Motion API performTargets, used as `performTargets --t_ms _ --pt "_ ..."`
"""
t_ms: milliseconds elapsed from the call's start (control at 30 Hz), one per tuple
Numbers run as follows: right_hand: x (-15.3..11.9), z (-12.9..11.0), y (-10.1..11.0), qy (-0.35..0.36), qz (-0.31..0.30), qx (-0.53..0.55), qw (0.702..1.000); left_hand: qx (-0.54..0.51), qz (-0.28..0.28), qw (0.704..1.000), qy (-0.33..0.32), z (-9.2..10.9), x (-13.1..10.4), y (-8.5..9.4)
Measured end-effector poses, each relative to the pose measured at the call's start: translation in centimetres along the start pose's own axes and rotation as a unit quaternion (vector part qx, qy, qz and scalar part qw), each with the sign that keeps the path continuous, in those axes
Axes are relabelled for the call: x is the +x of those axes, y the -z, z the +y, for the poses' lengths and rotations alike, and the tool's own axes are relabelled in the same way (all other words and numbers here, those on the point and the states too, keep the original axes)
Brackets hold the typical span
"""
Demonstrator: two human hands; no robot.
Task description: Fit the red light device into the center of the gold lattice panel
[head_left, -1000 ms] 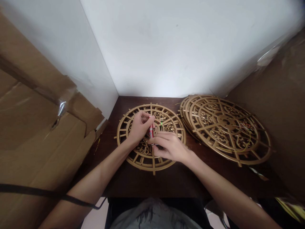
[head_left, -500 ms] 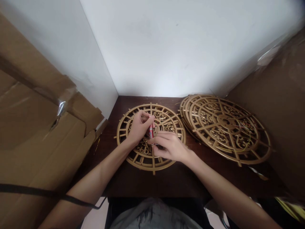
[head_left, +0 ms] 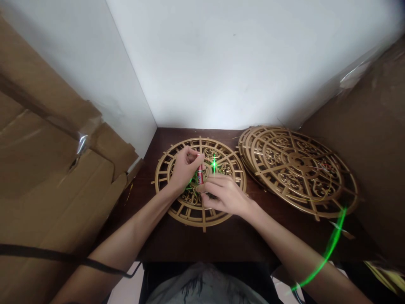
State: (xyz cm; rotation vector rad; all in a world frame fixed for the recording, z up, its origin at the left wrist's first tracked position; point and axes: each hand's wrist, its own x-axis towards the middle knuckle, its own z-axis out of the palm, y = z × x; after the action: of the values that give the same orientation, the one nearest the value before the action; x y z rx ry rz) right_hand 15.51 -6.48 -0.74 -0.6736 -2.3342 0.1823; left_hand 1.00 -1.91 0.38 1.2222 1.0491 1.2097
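Observation:
A small red battery [head_left: 200, 175] stands out between my two hands, over the middle of a round gold openwork frame [head_left: 204, 216]. My left hand [head_left: 187, 166] pinches the battery's far end, thumb and fingers closed on it. At the near end the fingers of my right hand [head_left: 220, 193] are closed on it, holding it from the right. A bright green light [head_left: 214, 164] shines on the frame just beyond my right hand. Any wires at the battery's ends are hidden or too small to make out.
Several similar gold frames [head_left: 286, 185] are stacked to the right, with thin wires on top. A small brush-like tool [head_left: 343, 230] lies by them. Cardboard [head_left: 57, 169] leans on the left, a brown panel [head_left: 363, 114] on the right. A white wall [head_left: 221, 76] backs the dark tabletop [head_left: 209, 249].
A green light has come on beside my right hand, with green glints in the frame and a green streak at lower right. My hands and the battery have hardly moved.

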Motion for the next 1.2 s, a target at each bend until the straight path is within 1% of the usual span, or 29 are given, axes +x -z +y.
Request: performTargets --t_ms 267,500,633,767,867,967,1033,1100,1200 --pt "-0.2 0.3 0.0 0.007 -0.006 -0.009 1.000 0.021 0.018 1.000 0.008 0.2 0.0 0.0" --pt "-0.1 0.2 0.0 0.003 -0.015 -0.010 1.000 0.011 0.025 1.000 0.009 0.4 -0.2 -0.2" --pt "0.1 0.0 0.1 -0.004 0.005 0.009 1.000 -0.006 0.021 1.000 0.008 0.2 -0.1 -0.1" --pt "0.3 -0.2 0.4 -0.013 0.030 0.053 0.998 -0.036 0.000 0.999 0.010 0.0 0.0 0.2" --pt "0.2 -0.3 0.6 -0.035 0.037 0.086 0.995 -0.065 -0.013 0.998 0.019 0.0 0.1 0.5" --pt "0.1 -0.2 0.8 -0.071 0.082 0.127 0.986 -0.083 -0.013 0.996 0.028 -0.1 0.2 0.8" --pt "0.1 -0.1 0.8 -0.103 0.123 0.141 0.977 -0.092 -0.008 0.995 0.035 -0.1 0.3 0.9" --pt "0.2 0.1 0.9 -0.141 0.150 0.145 0.968 -0.096 -0.003 0.994 0.043 -0.1 0.4 1.0" --pt "0.4 0.4 0.8 -0.200 0.163 0.144 0.955 -0.094 -0.001 0.994 0.051 0.0 0.5 1.0"
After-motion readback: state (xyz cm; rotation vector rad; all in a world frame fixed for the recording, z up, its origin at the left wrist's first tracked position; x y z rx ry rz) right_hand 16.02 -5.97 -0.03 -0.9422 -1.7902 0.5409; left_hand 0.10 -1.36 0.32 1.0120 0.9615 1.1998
